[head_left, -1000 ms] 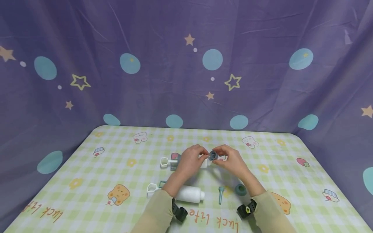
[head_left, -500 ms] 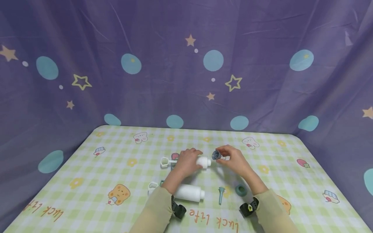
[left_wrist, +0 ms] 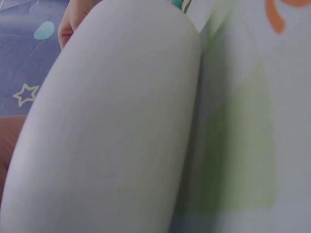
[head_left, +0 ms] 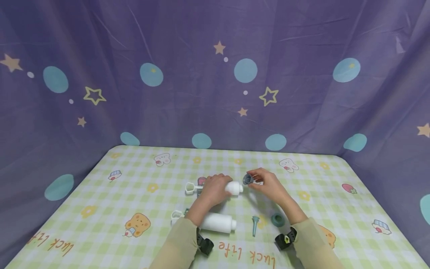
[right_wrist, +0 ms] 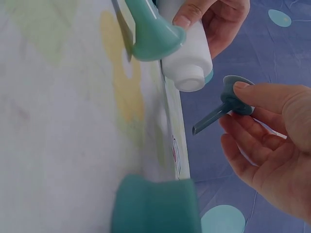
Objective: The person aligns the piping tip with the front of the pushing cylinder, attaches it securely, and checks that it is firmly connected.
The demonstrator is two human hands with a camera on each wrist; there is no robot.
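Note:
My left hand (head_left: 216, 189) grips the barrel of the far white syringe (head_left: 236, 188), which has a ring-handled plunger. In the right wrist view, its thumb presses on the white barrel and the fingers curl behind. My right hand (head_left: 270, 186) pinches a dark teal nozzle (right_wrist: 234, 99) by its round collar, its thin tube pointing away from the fingers. In the head view, the collar's hollow side (head_left: 248, 179) faces the syringe's tip, slightly apart from it. A second white syringe (head_left: 218, 223) lies nearer; what appears to be its barrel (left_wrist: 107, 121) fills the left wrist view.
On the checked tablecloth (head_left: 134, 254), a loose teal nozzle (head_left: 255, 226) and a teal ring-shaped cap (head_left: 277, 220) lie near my right wrist. A purple curtain (head_left: 188, 112) hangs behind the table.
My left hand has left the nozzle beside the right fingers and moved back left onto the far syringe's barrel. The right hand still holds the nozzle, with only a slight shift.

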